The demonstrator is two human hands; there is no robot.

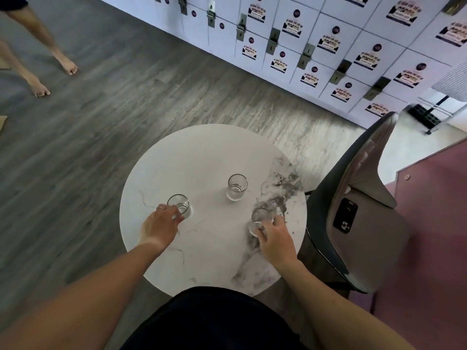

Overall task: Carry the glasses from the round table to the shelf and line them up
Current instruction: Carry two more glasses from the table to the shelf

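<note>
1. Our left hand (pixel 161 224) reaches over the round table (pixel 202 152), fingers curled around the near side of the left glass (pixel 180 205); a ring shows on one finger. The glass stands upright on the tabletop.
2. Our right hand (pixel 274 239) wraps the right glass (pixel 261 219) from the near side, fingers closed about its wall. We cannot tell whether its base touches the marble or is just raised.
3. A third glass (pixel 237 186) stands untouched farther in, between and beyond the two hands, apart from both.
4. All three glasses are clear, short, straight-walled tumblers with thick bases.
5. The tabletop is white with grey veining, heaviest on the right half under and beside the right glass. The far half of the top is bare.
6. A dark chair (pixel 353 210) with a curved shell presses close to the table's right edge; a phone (pixel 345 215) lies on its seat.
7. Left of and beyond the table, grey wood-grain floor (pixel 113 109) lies open.
8. Far left, another person's bare legs (pixel 38 54) stand on that floor.
9. Farthest off, white lockers (pixel 316 41) with stickers line the wall.
</note>
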